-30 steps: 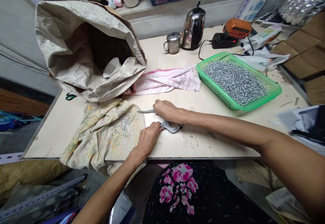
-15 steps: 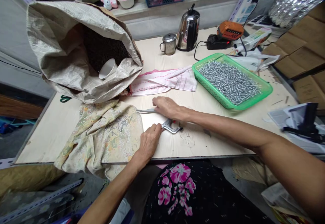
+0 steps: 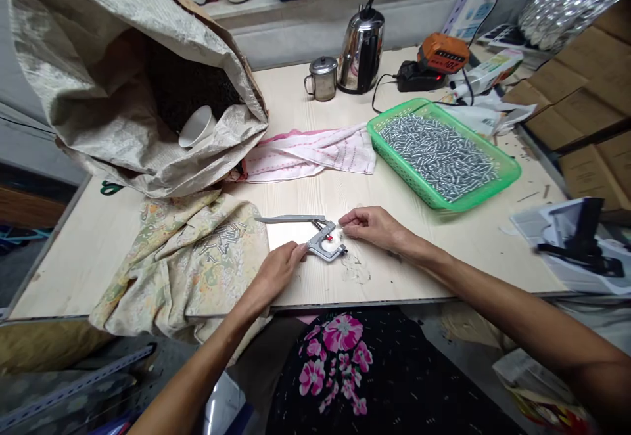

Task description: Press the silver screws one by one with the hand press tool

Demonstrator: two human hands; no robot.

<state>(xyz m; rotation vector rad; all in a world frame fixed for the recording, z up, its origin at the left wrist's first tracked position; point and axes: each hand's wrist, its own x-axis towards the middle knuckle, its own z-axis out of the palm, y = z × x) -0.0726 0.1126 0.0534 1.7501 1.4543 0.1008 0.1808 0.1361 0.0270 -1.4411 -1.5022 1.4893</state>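
Observation:
Grey metal pliers (image 3: 319, 248) with a C-shaped jaw, a spring and a red part lie near the middle of the table. My left hand (image 3: 277, 269) is closed around their lower handle, while the long upper handle stands apart from it, pointing left. Just right of the jaw is my right hand (image 3: 373, 228), thumb and fingers drawn together; anything in the pinch is too small to make out. Left of the pliers, a floral cloth (image 3: 167, 264) carries a small heap of metal pins (image 3: 224, 238).
A green basket (image 3: 428, 195) of similar metal pieces stands at right. A large open sack (image 3: 123, 165) holding a white bowl (image 3: 197, 126) leans at left. Behind are a pink-white towel (image 3: 315, 152), metal mug (image 3: 323, 80), kettle (image 3: 362, 47) and orange battery (image 3: 442, 52) on a charger.
My right hand has left the upper handle and moved right, beside the jaw. The pliers' handles now show fully, spread apart. My left hand keeps its hold. The view has shifted slightly.

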